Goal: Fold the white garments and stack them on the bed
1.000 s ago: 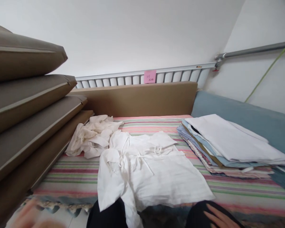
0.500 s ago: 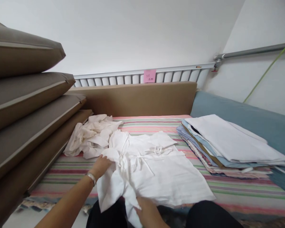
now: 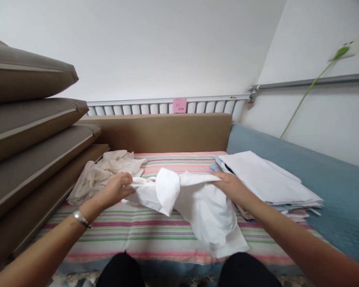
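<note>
Right, just below mid-frame, the left hand (image 3: 119, 186) pinches the white garment (image 3: 208, 211) while the right hand (image 3: 227, 183) grips its opposite end, fabric slung between them, draping onto the striped cover (image 3: 155, 236). Folded clothes (image 3: 266, 175) sit centre-right, crumpled cream fabric (image 3: 104, 175) centre-left, a radiator (image 3: 134, 109) behind.

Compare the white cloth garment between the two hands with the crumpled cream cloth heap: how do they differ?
Colour: the white cloth garment is bright white, while the crumpled cream cloth heap is yellower.
Pose: the garment's upper edge is held up between the left hand and the right hand; the heap lies on the striped cloth cover, held by neither.
Both are pale fabric, not neatly folded.
</note>
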Demonstrator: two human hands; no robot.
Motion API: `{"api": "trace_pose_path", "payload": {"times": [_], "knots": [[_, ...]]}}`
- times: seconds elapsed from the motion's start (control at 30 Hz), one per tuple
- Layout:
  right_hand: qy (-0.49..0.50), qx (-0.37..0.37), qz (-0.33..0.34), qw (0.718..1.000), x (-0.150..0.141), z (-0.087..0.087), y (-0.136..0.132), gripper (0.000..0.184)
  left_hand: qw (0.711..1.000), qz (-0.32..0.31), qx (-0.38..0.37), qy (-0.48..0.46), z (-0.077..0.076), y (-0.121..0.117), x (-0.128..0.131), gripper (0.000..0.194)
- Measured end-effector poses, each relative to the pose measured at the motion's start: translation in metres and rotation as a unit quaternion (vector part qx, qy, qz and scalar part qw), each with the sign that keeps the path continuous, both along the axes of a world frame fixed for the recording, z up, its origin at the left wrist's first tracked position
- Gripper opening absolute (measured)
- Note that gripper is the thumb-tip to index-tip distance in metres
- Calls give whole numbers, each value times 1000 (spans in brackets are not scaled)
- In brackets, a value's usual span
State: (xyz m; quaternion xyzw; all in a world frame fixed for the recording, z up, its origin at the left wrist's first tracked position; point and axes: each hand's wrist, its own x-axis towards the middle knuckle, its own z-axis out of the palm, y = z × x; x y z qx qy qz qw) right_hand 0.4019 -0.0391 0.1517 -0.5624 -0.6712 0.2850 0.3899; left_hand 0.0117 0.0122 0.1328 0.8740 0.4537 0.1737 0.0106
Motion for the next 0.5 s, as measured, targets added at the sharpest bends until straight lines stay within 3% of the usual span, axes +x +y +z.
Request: {"api": "trace_pose_path", "payload": {"times": [0.1,0.17,0.23,0.3,0.37,0.5], "knots": [[63,75,-32,995,16,39,-1,30,982,42,45,-181,54,-16,17,26],[88,118,-41,988,16,56,-3,34,952,96,93,-274,78,-25,30,29],[73,112,-19,991,13,66,-2,34,940,132,96,-301,91,-28,42,27],[24,84,2,996,15,74,1,30,947,132,60,-286,98,-25,48,24],[-10,91,-16,996,25,84,5,29,955,117,34,-270,106,-21,47,24],[-62,106,-41,992,54,114,5,40,957,119,66,-257,135,-28,44,31]]}}
